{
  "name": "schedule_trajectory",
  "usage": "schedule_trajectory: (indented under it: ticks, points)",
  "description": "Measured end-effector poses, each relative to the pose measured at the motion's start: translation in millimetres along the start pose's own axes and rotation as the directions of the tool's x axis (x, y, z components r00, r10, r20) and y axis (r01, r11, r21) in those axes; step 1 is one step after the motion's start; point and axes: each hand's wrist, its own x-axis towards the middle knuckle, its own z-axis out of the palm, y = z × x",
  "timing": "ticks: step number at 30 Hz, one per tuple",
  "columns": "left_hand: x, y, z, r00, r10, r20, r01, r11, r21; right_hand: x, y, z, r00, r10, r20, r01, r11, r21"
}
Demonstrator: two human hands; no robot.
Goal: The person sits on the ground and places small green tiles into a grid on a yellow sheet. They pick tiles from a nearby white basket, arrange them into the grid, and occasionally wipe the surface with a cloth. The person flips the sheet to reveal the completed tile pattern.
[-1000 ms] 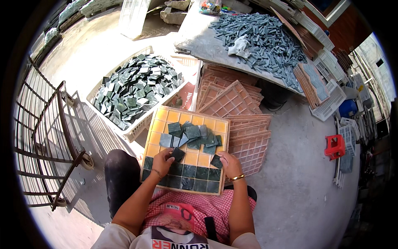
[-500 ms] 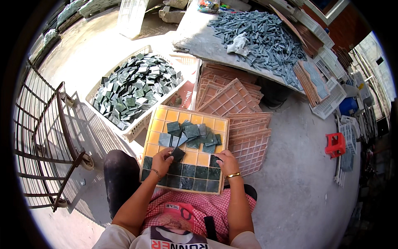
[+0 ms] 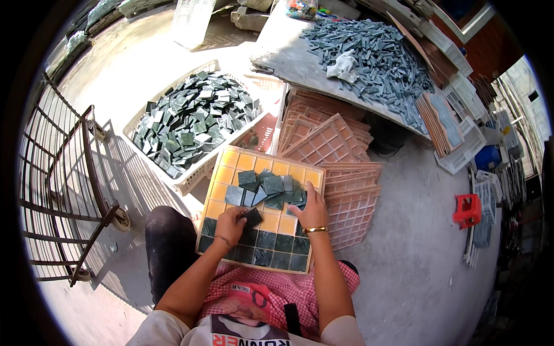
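A yellow gridded tray [image 3: 224,174] rests on my lap, tilted a little. Square dark green stone tiles [image 3: 266,240] fill the cells of its rows nearest me. On the upper part lies a loose heap of similar tiles [image 3: 273,184], some overlapping. Between thumb and fingers my left hand [image 3: 232,225] pinches one dark tile [image 3: 252,217] over the tray's left-middle. At the right end of the heap is my right hand [image 3: 313,212], thumb and forefinger spread on either side of tiles there; its other fingers are partly hidden.
Beyond the tray, a white plastic crate [image 3: 186,183] is heaped with green tiles [image 3: 196,128]. Reddish gridded trays [image 3: 332,141] are stacked at the right. A table [image 3: 277,57] bears many narrow grey-blue stone strips [image 3: 375,55]. A metal rack on wheels [image 3: 95,173] stands left; a red stool [image 3: 466,210] far right.
My right hand has left the tile at the tray's right edge, moved up to the heap and spread its fingers. The left hand still holds its tile, slightly shifted in view.
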Motion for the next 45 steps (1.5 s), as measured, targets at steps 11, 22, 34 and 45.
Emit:
schedule_trajectory:
  ticks: [11, 22, 34, 45]
  points:
    - [11.6, -31.1, -32.8, 0.974, 0.048, -0.223, -0.041, 0.999, 0.034, -45.7, 14.9, -28.0, 0.972, -0.035, 0.234, 0.001, 0.990, 0.144]
    - [-3.7, 10.3, -27.3, 0.941, 0.283, -0.187, -0.263, 0.957, 0.124, -55.4, 8.9, -18.0, 0.902, -0.335, 0.272, 0.284, 0.935, 0.211]
    - [-31.5, 15.6, 17.9, 0.886, 0.445, 0.130, -0.453, 0.891, 0.042, -50.6, 14.3, 0.2, 0.974, -0.215, 0.066, 0.188, 0.939, 0.287]
    - [-4.9, 34.4, 57.3, 0.867, 0.468, 0.173, -0.497, 0.843, 0.205, -46.0, 19.4, 6.1, 1.000, 0.007, -0.022, 0.002, 0.927, 0.375]
